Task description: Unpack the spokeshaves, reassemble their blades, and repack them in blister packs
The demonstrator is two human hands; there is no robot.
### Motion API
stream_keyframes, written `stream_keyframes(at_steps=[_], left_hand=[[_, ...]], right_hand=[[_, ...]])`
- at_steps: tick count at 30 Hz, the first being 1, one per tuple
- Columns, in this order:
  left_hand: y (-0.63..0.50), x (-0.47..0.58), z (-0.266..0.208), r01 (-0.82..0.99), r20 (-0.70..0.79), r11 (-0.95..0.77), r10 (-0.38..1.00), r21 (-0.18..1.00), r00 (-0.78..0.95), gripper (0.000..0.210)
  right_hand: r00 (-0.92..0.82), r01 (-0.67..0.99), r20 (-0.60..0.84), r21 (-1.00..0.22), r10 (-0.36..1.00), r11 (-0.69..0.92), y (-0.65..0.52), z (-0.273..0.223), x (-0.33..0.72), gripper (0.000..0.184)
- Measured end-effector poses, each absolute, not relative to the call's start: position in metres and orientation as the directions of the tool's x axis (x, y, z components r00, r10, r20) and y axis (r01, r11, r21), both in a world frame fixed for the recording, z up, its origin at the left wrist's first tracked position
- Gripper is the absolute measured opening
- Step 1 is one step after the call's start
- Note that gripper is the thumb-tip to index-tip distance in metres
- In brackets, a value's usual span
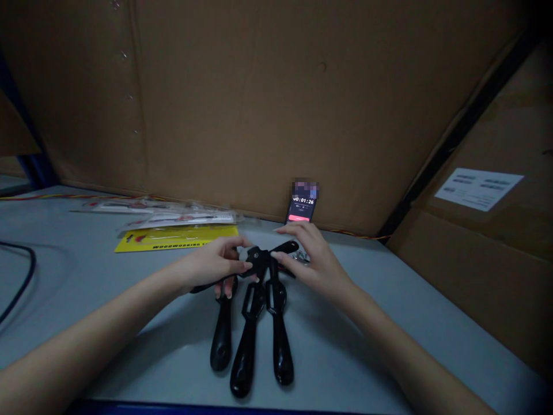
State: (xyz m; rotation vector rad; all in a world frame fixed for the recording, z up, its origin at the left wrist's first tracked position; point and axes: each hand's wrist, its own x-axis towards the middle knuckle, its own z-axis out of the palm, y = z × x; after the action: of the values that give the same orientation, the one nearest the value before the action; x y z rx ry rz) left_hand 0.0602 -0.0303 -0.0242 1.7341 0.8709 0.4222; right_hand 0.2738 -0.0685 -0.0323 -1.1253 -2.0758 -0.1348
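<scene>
My left hand point(216, 266) grips a black spokeshave point(259, 259) by its middle, thumb in front, just above the table. A pale flat metal piece, likely the blade, shows at its upper edge. Over the tool's right handle, my right hand point(313, 253) has its fingers spread, with the thumb tip at the tool's body; whether it presses there I cannot tell. More black spokeshaves lie below with their handles toward me: a left one point(222, 340) partly behind my left fingers, a middle one point(246, 351) and a right one point(283, 351). Their far ends are hidden.
Small shiny metal parts point(305, 257) lie behind my right hand. A yellow printed card point(173, 237) and clear-wrapped packages point(181, 216) are at back left. A phone point(301, 207) showing a timer leans on the cardboard wall point(242, 115). A dark cable point(30, 271) curves at left.
</scene>
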Motion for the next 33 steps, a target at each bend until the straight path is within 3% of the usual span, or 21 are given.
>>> stream_keyframes(at_steps=[6,12,18,23,28,33], left_hand=[[-0.037,0.062,-0.027,0.375,-0.168,-0.179,0.668,0.909,0.725,0.048],[-0.034,0.059,-0.032,0.377,-0.179,-0.214,0.609,0.901,0.773,0.045],[-0.034,0.058,-0.026,0.386,-0.169,-0.247,0.607,0.889,0.777,0.041],[-0.035,0.058,-0.023,0.387,-0.167,-0.228,0.631,0.893,0.757,0.045],[-0.035,0.056,-0.021,0.360,-0.166,-0.201,0.620,0.911,0.767,0.048],[-0.035,0.055,-0.019,0.403,-0.181,-0.224,0.634,0.887,0.752,0.048]], right_hand=[[-0.473,0.668,0.466,-0.364,0.748,0.649,-0.074,-0.041,0.258,0.027],[-0.413,0.573,0.468,-0.533,0.781,0.623,-0.076,-0.046,0.252,0.010],[-0.317,0.521,0.545,-0.584,0.776,0.623,-0.078,-0.043,0.250,0.005],[-0.274,0.484,0.498,-0.667,0.822,0.566,-0.078,-0.041,0.252,0.006],[-0.259,0.525,0.540,-0.617,0.801,0.586,-0.081,-0.039,0.252,0.007],[-0.094,0.555,0.626,-0.613,0.774,0.563,-0.078,-0.026,0.265,0.006]])
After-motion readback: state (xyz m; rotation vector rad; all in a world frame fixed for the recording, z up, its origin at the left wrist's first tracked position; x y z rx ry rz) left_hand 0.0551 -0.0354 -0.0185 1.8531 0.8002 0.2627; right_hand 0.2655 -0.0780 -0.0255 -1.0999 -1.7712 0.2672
